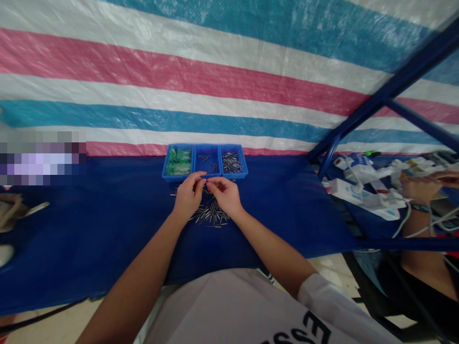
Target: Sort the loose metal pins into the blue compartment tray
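Note:
My left hand (188, 195) and my right hand (224, 195) meet fingertip to fingertip over a loose pile of small metal pins (211, 215) on the blue cloth-covered table (107, 224). Both hands pinch something tiny between them, probably a pin; it is too small to make out clearly. Just beyond the fingers stand three blue trays side by side: the left tray (178, 162) holds green parts, the middle tray (207, 162) holds a few pins, the right tray (233, 163) holds many pins.
A striped pink, white and blue tarp (215, 71) hangs behind the table. A blue metal frame (376, 102) slants at the right. Beyond it another person's hand (419, 187) works among white packages (362, 191) and cables. More objects lie at the far left edge.

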`<state>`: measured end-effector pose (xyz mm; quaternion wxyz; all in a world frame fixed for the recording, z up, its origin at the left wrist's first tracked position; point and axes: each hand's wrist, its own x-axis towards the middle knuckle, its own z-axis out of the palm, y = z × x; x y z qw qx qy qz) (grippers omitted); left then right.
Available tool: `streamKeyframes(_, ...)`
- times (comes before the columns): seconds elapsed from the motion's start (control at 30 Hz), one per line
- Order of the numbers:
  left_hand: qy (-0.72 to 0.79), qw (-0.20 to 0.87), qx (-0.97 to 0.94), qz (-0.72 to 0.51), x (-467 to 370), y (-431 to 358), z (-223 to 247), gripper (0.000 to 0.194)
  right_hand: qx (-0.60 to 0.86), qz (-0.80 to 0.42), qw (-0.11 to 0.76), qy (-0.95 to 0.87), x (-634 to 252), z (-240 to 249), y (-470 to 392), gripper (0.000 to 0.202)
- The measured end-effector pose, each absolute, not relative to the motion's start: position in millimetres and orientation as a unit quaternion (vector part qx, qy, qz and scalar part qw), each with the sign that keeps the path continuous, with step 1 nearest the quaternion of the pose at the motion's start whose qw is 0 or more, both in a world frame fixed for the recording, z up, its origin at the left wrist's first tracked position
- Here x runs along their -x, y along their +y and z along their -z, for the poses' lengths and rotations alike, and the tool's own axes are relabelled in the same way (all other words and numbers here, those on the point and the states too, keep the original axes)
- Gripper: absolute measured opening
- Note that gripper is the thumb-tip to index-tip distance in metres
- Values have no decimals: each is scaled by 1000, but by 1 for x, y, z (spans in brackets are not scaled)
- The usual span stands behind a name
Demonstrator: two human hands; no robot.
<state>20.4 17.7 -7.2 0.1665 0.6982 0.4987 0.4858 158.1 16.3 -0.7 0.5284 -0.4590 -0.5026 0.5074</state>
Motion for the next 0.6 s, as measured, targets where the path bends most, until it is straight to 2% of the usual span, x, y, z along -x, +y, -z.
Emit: streamKeyframes(0.6,518,173,-698,-463,-20,16,6,26,452,-505,530,-510,-158,3,17,18)
